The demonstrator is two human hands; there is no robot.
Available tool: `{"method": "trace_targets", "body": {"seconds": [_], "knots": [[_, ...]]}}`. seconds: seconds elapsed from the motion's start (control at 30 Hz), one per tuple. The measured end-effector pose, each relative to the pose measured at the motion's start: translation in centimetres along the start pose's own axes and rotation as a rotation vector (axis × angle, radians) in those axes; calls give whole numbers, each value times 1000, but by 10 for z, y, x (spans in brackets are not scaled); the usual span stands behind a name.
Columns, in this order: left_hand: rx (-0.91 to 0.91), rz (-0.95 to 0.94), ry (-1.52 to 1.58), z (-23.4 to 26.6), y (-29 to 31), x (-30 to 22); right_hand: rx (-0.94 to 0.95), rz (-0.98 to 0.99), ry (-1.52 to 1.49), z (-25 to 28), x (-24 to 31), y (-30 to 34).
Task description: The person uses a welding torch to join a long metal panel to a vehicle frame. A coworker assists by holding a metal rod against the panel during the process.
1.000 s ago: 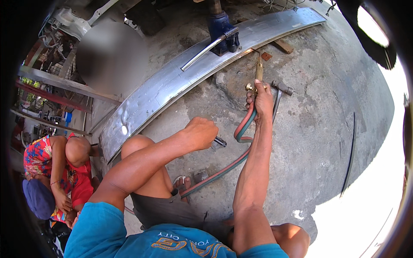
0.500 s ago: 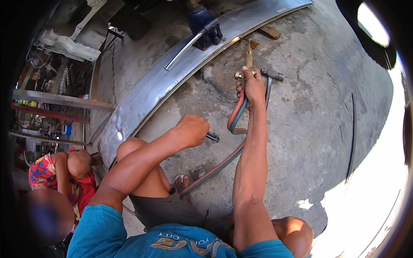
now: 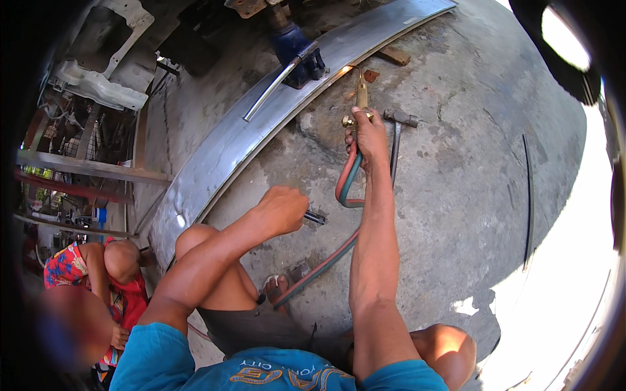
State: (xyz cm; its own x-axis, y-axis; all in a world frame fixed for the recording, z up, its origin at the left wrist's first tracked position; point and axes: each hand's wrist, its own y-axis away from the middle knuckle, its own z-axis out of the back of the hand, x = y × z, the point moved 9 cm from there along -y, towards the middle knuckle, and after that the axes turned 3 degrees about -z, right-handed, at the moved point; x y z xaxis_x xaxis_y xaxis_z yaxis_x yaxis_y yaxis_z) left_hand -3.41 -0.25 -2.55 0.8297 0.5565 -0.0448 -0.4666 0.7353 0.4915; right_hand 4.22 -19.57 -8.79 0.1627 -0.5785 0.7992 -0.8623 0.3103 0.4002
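Note:
My right hand (image 3: 368,137) grips a brass gas torch (image 3: 362,98) from which a red hose and a green hose (image 3: 344,186) trail down. At the torch's tip an orange glow lies on the near edge of a long curved sheet-metal panel (image 3: 215,159). My left hand (image 3: 285,210) is closed in a fist above the floor, over my left knee's far side. From the fist sticks the end of a short black rod-like tool (image 3: 315,217); the rest of it is hidden by the fingers.
A blue jack (image 3: 293,55) with a shiny bar handle (image 3: 270,90) stands on the panel. A hammer (image 3: 399,118) lies beside my right hand, near a wood block (image 3: 394,55). A black strip (image 3: 529,202) lies at right. Another person (image 3: 98,280) crouches at left.
The view has shifted a little, so the scene sits slightly left and lower. My left hand and the black tool have moved together slightly. The torch stays at the panel's edge.

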Motion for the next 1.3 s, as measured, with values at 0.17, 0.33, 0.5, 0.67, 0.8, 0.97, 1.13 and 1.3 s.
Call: {"method": "trace_targets", "body": {"seconds": [0.17, 0.33, 0.5, 0.67, 0.8, 0.97, 1.13, 1.3], "knots": [[54, 48, -23, -3, 4, 5, -5, 34, 22, -4, -1, 4], [31, 66, -50, 1, 5, 8, -1, 25, 27, -4, -9, 12], [5, 60, -78, 4, 5, 8, -16, 42, 29, -8, -14, 26], [15, 67, -73, 7, 9, 8, 8, 9, 98, -14, -17, 41], [35, 79, -73, 11, 8, 4, -14, 31, 115, -14, -13, 38], [39, 74, -80, 11, 7, 4, -29, 85, 107, -14, -5, 27], [26, 64, -80, 9, 12, 12, -18, 71, 139, -16, -6, 36], [-30, 92, -62, 11, 16, 26, 4, 23, 224, -19, -14, 52]]}}
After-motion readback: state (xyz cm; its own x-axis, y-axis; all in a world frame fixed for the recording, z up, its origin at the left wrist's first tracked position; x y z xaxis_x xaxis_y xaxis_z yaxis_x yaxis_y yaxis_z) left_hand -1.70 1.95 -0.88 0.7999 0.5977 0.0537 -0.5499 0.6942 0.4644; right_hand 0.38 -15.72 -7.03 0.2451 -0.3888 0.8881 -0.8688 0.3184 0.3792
